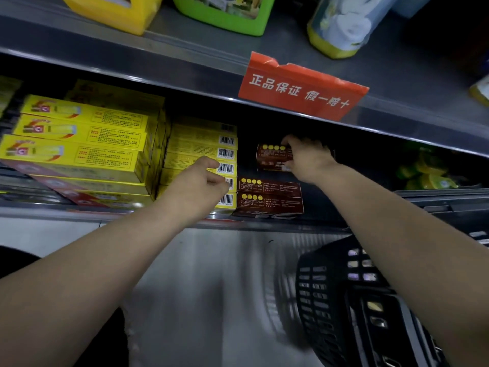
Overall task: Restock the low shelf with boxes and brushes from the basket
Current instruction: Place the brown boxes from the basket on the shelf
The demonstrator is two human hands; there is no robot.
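My right hand (pixel 307 158) reaches into the low shelf (pixel 79 211) and grips a dark brown box (pixel 272 157), held above two stacked brown boxes (pixel 270 197) of the same kind. My left hand (pixel 201 181) hovers with loosely curled fingers in front of a stack of yellow boxes (pixel 203 152) with barcodes, holding nothing. The black plastic basket (pixel 333 300) sits on the floor at the lower right, partly hidden by my right forearm.
More yellow boxes (pixel 79 144) fill the shelf's left side. A red sign (pixel 299 87) hangs from the shelf above. Green and yellow packets (pixel 426 173) lie in the right bay. Yellow and green containers stand on the upper shelf. The space behind the brown boxes is dark.
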